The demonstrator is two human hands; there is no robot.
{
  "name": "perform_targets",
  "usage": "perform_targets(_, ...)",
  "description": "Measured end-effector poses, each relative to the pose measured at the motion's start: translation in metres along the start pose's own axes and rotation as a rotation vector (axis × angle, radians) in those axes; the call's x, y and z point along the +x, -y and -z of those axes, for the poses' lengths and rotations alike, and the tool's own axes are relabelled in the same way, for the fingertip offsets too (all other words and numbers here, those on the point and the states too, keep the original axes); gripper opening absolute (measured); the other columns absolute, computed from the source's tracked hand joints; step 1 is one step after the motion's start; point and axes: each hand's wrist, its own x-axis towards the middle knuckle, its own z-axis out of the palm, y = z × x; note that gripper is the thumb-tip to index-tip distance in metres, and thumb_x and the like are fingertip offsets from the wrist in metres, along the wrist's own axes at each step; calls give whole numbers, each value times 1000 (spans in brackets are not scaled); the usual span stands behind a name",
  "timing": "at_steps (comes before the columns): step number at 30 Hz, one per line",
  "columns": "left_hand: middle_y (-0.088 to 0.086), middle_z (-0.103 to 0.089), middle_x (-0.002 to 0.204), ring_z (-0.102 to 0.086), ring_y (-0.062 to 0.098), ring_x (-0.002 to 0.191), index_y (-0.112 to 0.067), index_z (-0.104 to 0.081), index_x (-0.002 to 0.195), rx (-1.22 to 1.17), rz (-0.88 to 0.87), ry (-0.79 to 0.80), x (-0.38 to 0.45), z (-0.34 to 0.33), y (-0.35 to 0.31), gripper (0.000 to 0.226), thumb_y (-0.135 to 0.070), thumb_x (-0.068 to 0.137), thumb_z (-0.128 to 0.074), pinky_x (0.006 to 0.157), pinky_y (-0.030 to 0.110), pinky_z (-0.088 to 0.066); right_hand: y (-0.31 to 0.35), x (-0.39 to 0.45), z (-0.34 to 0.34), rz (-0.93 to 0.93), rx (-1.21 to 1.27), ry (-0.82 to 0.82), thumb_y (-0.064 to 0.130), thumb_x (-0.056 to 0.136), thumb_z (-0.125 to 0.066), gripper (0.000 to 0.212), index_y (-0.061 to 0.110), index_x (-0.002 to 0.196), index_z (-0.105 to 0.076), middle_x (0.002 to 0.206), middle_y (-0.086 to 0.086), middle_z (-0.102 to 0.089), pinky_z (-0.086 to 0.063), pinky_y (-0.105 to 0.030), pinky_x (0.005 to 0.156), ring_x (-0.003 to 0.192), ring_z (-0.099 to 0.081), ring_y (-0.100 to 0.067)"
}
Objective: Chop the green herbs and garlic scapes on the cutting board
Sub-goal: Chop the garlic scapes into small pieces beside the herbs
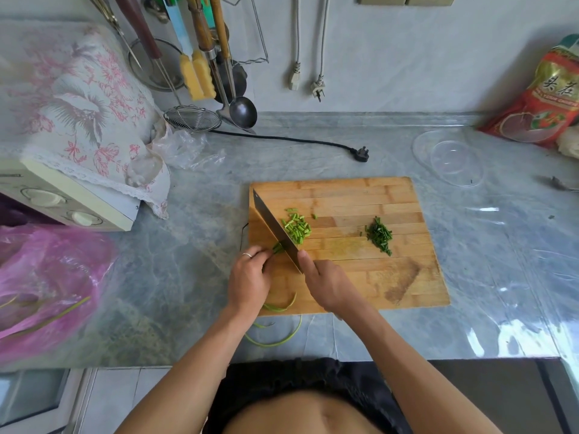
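On the wooden cutting board (376, 277), the left hand (249, 281) pinches the garlic scapes (277, 248) by their cut ends, fingers curled just left of the knife (275, 230). The right hand (326, 285) grips the knife handle, blade down against the scapes. Chopped scape pieces (296, 227) lie right of the blade; chopped green herbs (379, 235) sit further right, well apart from both hands.

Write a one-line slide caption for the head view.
Right hand slices garlic scapes with a cleaver while the left hand holds them on the cutting board.
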Motion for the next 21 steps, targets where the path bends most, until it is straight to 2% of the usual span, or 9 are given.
perform_targets(2,4,-71,99,-68,28,85,-6,-76,97,29,11,0,-3,1,-4,13,-6,84,-73,66,37,-56,-2,-2,-2,-34,-25,-15,53,102,-23,55,14,73,-50,73,-14,-53,-41,-38,69,69,-49,-27)
perform_targets(3,4,-71,99,-67,28,86,-7,-76,98,34,13,-1,-4,0,-5,14,-6,84,-73,66,37,-56,-4,-3,-2,-32,-26,-20,53,102,-25,57,13,70,-49,71,-13,-53,-42,-39,68,68,-49,-27)
perform_targets(5,4,-71,99,-67,28,86,-7,-76,98,36,16,-2,-3,0,-5,14,-6,84,-73,67,38,-56,-5,-5,-3,0,-3,-23,48,104,-29,53,17,62,-42,67,-13,-51,-45,-45,68,65,-48,-28)
perform_targets(8,4,-71,96,-67,28,84,-7,-76,96,30,8,-3,-3,-2,-2,14,-4,83,-74,65,37,-56,-7,-3,0,2,5,-46,50,103,-30,59,9,63,-43,63,-14,-51,-43,-43,62,60,-47,-27)
perform_targets(11,5,-71,93,-67,27,81,-7,-76,96,25,-15,-9,-3,-2,-2,14,-3,82,-75,62,35,-56,-10,-3,0,0,-22,-71,53,101,-31,61,8,61,-41,58,-12,-48,-39,-40,57,55,-44,-25)
perform_targets(14,4,-70,94,-67,28,83,-8,-75,96,25,-13,-9,-3,-3,-1,16,-4,81,-75,63,37,-56,-8,-4,-3,-3,-50,-61,55,101,-30,62,8,64,-44,60,-11,-50,-41,-42,60,56,-45,-25)
perform_targets(17,4,-69,96,-66,28,87,-9,-74,98,31,-14,21,-1,-3,-1,16,-8,83,-74,65,40,-56,-3,-6,-4,-33,-116,-18,57,100,-23,63,7,75,-52,69,-11,-53,-41,-37,66,65,-48,-25)
perform_targets(19,4,-68,96,-66,28,87,-9,-74,99,31,-13,26,-2,-2,1,16,-9,83,-74,65,40,-56,-3,-8,-5,-7,-99,-35,52,102,-27,59,8,67,-45,65,-12,-51,-43,-43,65,62,-46,-26)
perform_targets(21,4,-69,95,-66,27,86,-10,-75,99,25,-8,17,-3,-2,1,15,-9,84,-73,66,39,-56,-3,-12,-3,2,-84,-68,52,102,-29,59,9,63,-43,61,-10,-49,-43,-43,63,58,-44,-24)
